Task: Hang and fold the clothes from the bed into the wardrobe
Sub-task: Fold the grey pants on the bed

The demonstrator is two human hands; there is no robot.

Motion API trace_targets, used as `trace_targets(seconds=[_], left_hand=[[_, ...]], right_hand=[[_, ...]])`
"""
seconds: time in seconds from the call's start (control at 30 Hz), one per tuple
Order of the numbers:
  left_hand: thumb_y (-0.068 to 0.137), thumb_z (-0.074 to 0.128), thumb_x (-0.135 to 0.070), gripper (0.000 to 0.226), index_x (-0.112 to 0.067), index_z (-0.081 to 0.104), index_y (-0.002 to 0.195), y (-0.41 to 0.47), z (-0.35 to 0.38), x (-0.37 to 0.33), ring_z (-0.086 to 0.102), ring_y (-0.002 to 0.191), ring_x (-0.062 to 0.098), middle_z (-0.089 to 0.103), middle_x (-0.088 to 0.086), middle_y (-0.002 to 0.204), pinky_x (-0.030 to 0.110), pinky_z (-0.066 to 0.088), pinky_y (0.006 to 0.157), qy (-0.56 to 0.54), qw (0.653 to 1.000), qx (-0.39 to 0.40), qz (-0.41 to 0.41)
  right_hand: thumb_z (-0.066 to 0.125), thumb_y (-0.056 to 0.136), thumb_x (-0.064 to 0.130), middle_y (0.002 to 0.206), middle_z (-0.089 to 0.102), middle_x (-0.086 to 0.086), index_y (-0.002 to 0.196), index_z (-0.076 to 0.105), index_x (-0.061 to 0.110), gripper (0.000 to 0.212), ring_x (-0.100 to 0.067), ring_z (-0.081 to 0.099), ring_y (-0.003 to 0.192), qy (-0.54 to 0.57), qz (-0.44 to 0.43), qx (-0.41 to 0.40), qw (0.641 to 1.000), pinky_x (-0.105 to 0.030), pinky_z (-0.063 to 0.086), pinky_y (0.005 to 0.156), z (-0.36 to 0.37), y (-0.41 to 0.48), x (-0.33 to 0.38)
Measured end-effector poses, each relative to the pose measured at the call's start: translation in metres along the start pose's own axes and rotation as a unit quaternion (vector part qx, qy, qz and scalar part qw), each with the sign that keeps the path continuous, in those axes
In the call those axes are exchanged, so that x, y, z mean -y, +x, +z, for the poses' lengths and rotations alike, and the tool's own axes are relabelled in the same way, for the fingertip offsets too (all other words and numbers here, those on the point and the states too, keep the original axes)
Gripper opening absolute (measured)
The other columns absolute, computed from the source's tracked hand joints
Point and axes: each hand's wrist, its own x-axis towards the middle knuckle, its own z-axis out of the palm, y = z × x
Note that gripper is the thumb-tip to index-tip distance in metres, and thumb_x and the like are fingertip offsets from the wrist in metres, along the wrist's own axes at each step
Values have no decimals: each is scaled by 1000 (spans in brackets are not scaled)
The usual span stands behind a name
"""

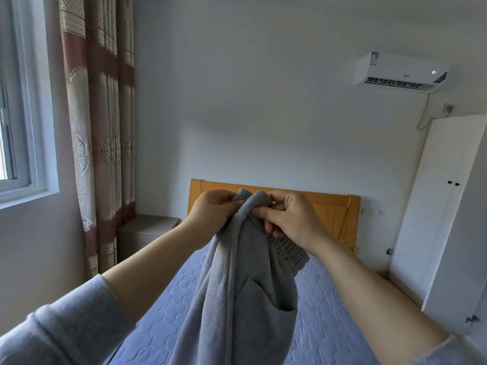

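As seen from the head camera, a pair of grey sweatpants (232, 299) is held up in the air in front of the person, above the bed (329, 299). The garment is gripped at its top edge by both hands, which are set close together at the level of the wooden headboard (337, 209). The left hand (210, 214) is closed on the bunched fabric, with its fingers (228, 204) pinching a fold against the thumb. The right hand (295, 219) is likewise closed on the cloth, its fingers (266, 213) curled round the edge just beside the left hand's hold. Below the right hand a gathered elastic waistband (290, 254) is seen, and a slanted pocket (266, 296) is shown lower on the cloth. The rest of the garment hangs down toward the lower edge of the picture; whether the legs touch the bed cannot be told. Both forearms are bare, and pale blue-grey sleeves (66, 327) are seen at the lower corners. The bed is covered in blue quilted fabric. A white wardrobe (442, 219) with two small dark knobs (453, 184) is placed to the right of the bed, well apart from the garment, and a wall-mounted air conditioner (400, 72) is fixed above it. To the left, a grey nightstand (147, 230) is set beside the headboard, with a patterned curtain (102, 127) and a window (23, 114) beyond.
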Motion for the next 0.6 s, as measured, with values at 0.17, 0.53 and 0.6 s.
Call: trace_targets(seconds=[0.17, 0.53, 0.6], left_hand=[[93, 61, -31, 36, 4, 70, 97, -8, -2, -11, 61, 91, 35, 67, 28, 99, 56, 42, 102, -71, 996, 31, -33], [87, 63, 1, 18, -10, 76, 83, -1, -28, -1, 64, 94, 33, 72, 21, 96, 41, 54, 89, -78, 996, 26, -34], [87, 63, 2, 20, -11, 77, 82, 2, -32, 2, 67, 90, 28, 73, 18, 94, 31, 59, 80, -73, 997, 22, -5]], right_hand=[[76, 84, 22, 50, 62, 4, 85, 72, 25, 5, -5, 53, 44, -21, -11, -46, 999, -15, 44, 47, 4, 8, 4], [77, 78, 42, 73, 72, 3, 86, 75, 25, 18, -20, 65, 68, -81, 10, -1, 997, -36, 54, 66, -1, 9, -4], [77, 76, 47, 72, 70, 11, 86, 76, 27, 23, -9, 62, 66, -104, 44, 64, 991, -29, 50, 62, -9, 5, -9]])
